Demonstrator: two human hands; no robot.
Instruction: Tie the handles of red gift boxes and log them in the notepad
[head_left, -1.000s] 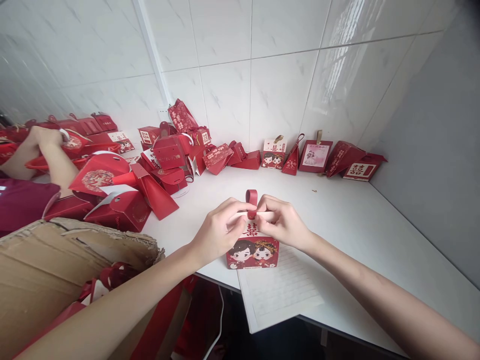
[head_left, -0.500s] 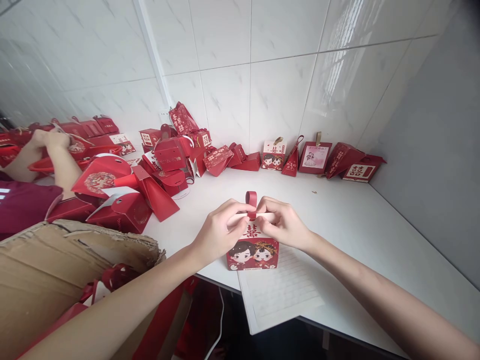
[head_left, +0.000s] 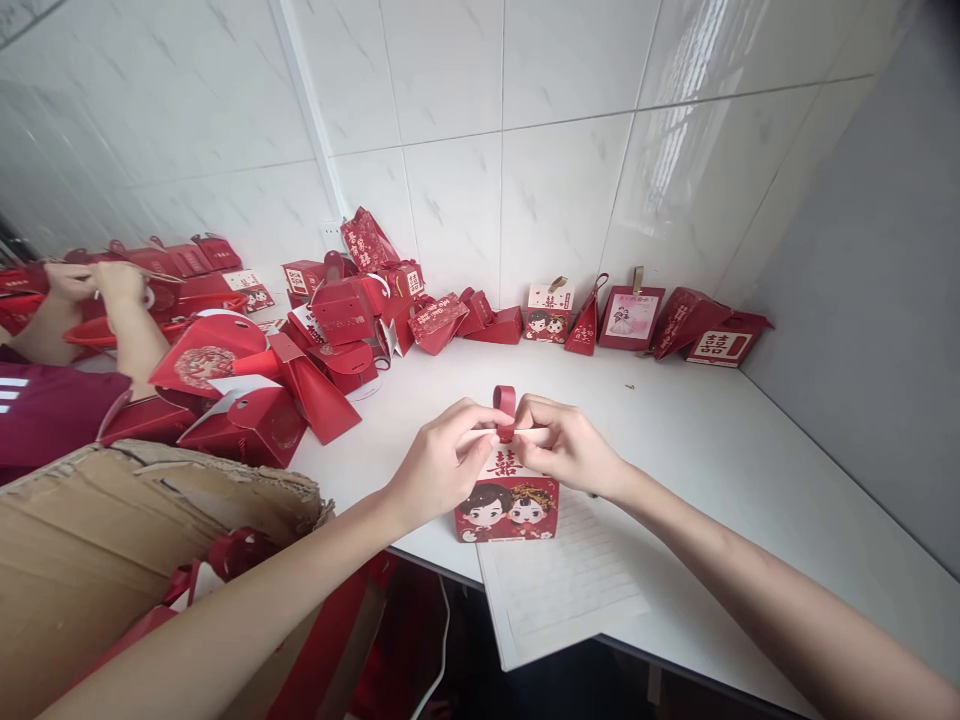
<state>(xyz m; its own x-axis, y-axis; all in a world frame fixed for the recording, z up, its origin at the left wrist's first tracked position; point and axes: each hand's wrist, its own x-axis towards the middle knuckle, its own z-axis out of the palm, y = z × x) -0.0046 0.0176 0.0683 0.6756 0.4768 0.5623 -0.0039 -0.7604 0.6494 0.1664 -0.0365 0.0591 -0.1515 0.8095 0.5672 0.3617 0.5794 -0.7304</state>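
Note:
Upright at the table's front edge stands a red and white gift box (head_left: 507, 508) printed with a cartoon couple and a red character. My left hand (head_left: 446, 455) pinches the top edge of the box from the left. My right hand (head_left: 566, 445) grips the same edge from the right, fingers closed. Between my fingertips a red ribbon loop (head_left: 505, 402) rises from the top of the box. The fingers cover much of the top edge. Partly beneath the box lies a stack of paper sheets (head_left: 555, 590), jutting over the table edge.
Red gift boxes (head_left: 345, 310) are heaped at the left and back. Several more, including a pink-fronted box (head_left: 632, 316), line the tiled wall. A torn cardboard carton (head_left: 97, 540) stands front left. Another person's hands (head_left: 97, 285) work at far left. A grey panel (head_left: 862, 270) bounds the right.
My hands and the box stay almost in place, the view having shifted slightly. At far left, the other person's hands have moved a little.

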